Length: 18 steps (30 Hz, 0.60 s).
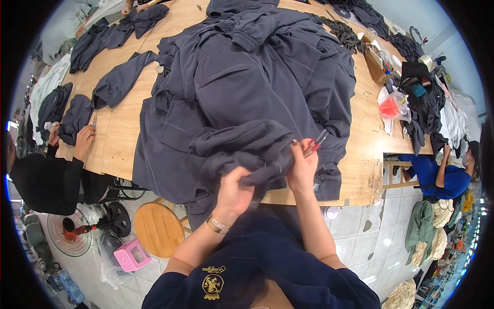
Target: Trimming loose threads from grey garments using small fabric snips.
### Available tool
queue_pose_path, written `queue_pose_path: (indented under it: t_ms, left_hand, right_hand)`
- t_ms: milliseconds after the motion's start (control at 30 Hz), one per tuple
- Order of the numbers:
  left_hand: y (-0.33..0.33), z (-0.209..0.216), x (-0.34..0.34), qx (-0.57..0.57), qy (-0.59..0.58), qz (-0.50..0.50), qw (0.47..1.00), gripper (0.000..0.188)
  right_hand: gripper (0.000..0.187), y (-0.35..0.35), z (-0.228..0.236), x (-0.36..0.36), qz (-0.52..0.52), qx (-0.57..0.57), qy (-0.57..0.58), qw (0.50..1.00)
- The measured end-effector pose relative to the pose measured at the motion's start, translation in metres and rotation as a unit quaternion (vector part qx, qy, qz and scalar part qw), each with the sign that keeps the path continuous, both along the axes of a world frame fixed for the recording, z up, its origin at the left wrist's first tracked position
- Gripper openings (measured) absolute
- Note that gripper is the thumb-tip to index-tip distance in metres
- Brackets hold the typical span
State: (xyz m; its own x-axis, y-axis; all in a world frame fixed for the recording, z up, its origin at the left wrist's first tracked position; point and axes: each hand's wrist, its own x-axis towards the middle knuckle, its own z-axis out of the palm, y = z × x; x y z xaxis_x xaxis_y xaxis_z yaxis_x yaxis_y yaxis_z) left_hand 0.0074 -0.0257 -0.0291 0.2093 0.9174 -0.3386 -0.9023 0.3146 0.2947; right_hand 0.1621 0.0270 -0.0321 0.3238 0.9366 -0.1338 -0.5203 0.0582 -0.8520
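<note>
A bunched dark grey garment (pixel 234 147) is held up in front of me, over the near edge of the table. My left hand (pixel 235 191) is closed on its lower left fold, thumb on top. At the garment's right edge is my right hand (pixel 302 167), pinching the cloth between thumb and fingers. The same right hand also holds small snips with red handles (pixel 312 148), their blades pointing up and right. Beneath and beyond lies a big heap of matching dark grey trousers (pixel 231 77) with elastic waistbands and seams showing.
A wooden table (pixel 368 175) carries the heap. More grey pieces (pixel 121 80) lie on its left, near a co-worker's hands (pixel 85 140). At right stand a cup of red drink (pixel 393 106) and a cardboard box (pixel 378 64). A round wooden stool (pixel 158 229) is below left.
</note>
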Motion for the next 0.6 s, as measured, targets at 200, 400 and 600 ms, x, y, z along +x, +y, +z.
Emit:
queue_pose_path:
  t_ms: [200, 400, 600]
  left_hand:
    - [0.007, -0.019, -0.028, 0.024, -0.03, 0.029, 0.999, 0.027]
    - [0.007, -0.013, -0.032, 0.012, 0.012, 0.071, 0.997, 0.027]
    - [0.011, 0.0, -0.037, 0.007, 0.007, 0.085, 0.996, 0.03]
  right_hand:
    - [0.026, -0.002, 0.014, 0.002, 0.079, -0.058, 0.069, 0.993]
    - [0.028, -0.007, 0.024, -0.002, 0.004, 0.124, -0.343, 0.931]
    - [0.023, 0.003, 0.008, 0.011, 0.079, 0.039, -0.337, 0.937]
